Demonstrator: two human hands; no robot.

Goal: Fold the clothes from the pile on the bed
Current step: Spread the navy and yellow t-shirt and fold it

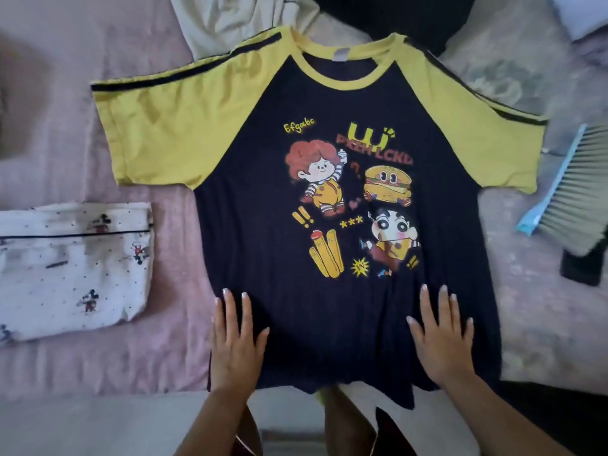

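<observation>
A brush with pale bristles and light-blue back (572, 195) is lying at the pink bedspread's (82, 133) right edge, overlapping a black flat object (584, 266).

a pink bed cover (98, 363) carries a spread black-and-yellow t-shirt (263, 258), a folded white cartoon-print garment (72, 268) beside it, a beige garment (230, 21), a brush (572, 199).

Your left hand (235, 340) and right hand (442, 337) both lie flat, palms down, fingers straight and slightly spread, pointing away from you. Both forearms reach forward from the bottom edge, well apart.
</observation>
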